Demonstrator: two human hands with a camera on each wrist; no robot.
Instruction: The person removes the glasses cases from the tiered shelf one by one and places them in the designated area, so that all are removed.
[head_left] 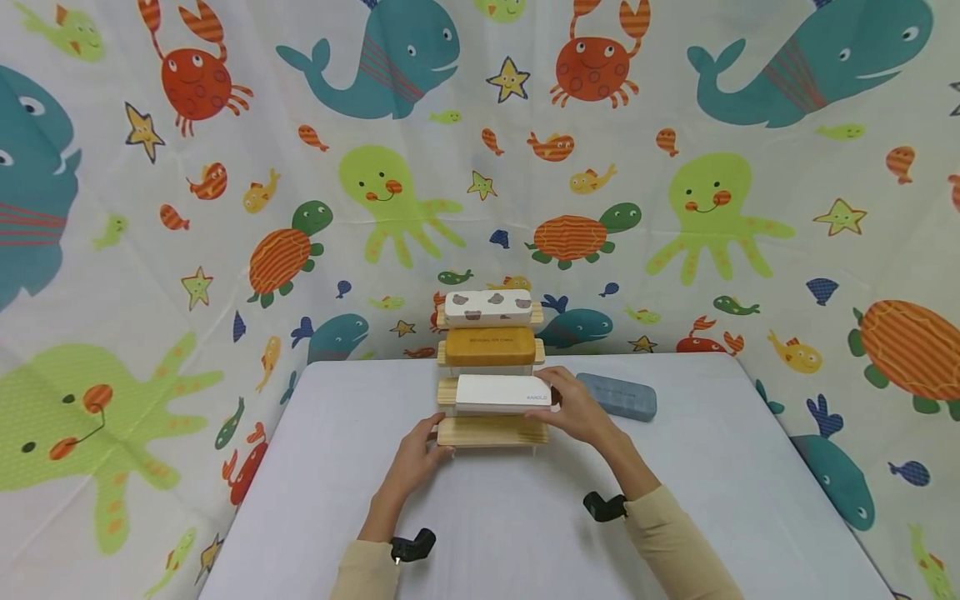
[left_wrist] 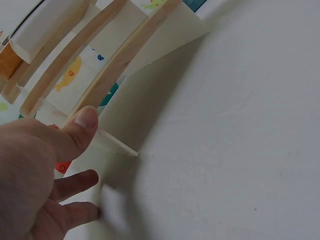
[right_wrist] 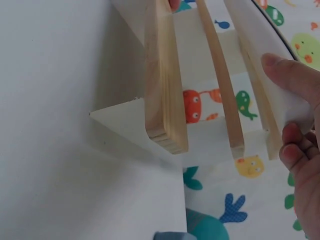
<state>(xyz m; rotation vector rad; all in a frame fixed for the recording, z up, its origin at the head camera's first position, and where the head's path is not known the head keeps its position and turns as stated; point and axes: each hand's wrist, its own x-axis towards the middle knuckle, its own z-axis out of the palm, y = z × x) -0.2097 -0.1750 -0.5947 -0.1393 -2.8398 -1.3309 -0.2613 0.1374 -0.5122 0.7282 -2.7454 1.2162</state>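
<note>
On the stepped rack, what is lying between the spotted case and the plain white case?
The mustard-coloured case lies between them, as the head view shows.

there is room to pass over the bench [head_left: 322, 475] left of the tiered rack [head_left: 492, 431]; rightward, the blue case [head_left: 618, 397] obstructs.

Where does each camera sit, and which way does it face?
Head: on the person's head, facing forward and down at the rack; left hand, right hand and sleeves show.
Left wrist: on that wrist, facing its hand at the rack's end.
Right wrist: on that wrist, facing its hand on the white case; a fingertip at top.
Shared: both wrist views show the rack.
</note>
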